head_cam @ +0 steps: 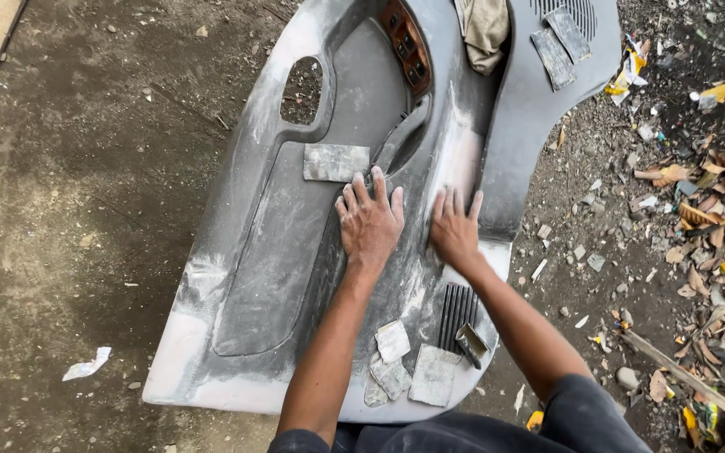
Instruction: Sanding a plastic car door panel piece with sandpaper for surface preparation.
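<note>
Head view: left hand [370,220] and right hand [456,231] press flat, fingers spread and grasping nothing, steadying the dusty door panel [287,243]; sandpaper sheet [336,162] lies at 11 o'clock.

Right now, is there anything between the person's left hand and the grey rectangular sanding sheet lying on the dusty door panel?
Nothing visible is in the way. The left hand lies flat on the grey dusty car door panel, fingertips just below the grey rectangular sanding sheet. The right hand rests to its right, apart.

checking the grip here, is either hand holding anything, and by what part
Nothing is gripped: the left hand and right hand both press flat on the dusty grey door panel.
</note>
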